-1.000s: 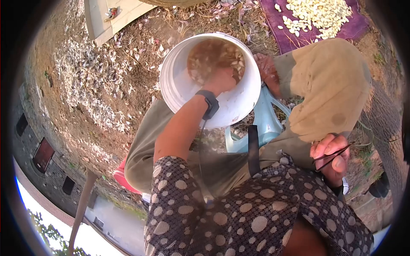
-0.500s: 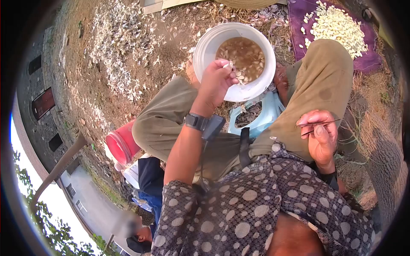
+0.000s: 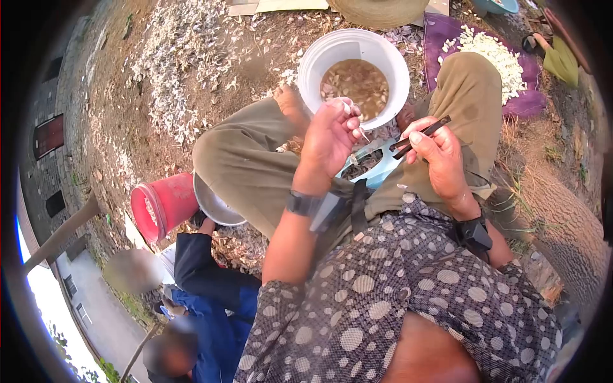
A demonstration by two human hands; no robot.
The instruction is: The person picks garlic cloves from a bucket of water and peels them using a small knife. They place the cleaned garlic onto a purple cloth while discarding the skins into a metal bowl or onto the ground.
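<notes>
My left hand (image 3: 333, 137) is closed with fingertips pinched on pale garlic cloves (image 3: 347, 108), just in front of a white bucket (image 3: 399, 76). A thin pale piece sticks out below its fingers. The bucket holds brownish water with cloves (image 3: 354, 86) in it. To the right, my right hand (image 3: 439, 159) grips a dark tweezers-like tool (image 3: 434, 127), its two narrow prongs pointing toward my left hand. Beneath the hands, between my legs, is a light blue plastic stool or frame (image 3: 383, 167).
Peeled cloves (image 3: 495, 60) lie on a purple cloth (image 3: 527, 105) at upper right. Peels (image 3: 175, 89) cover the ground at left. A red bucket (image 3: 172, 201) and metal bowl (image 3: 214, 207) stand near a person in blue (image 3: 217, 319). A tree trunk (image 3: 562, 210) is at right.
My left hand has drawn back from over the bucket, still holding cloves. My right hand has moved up and left toward it with the tool. The view has shifted, showing more people nearby.
</notes>
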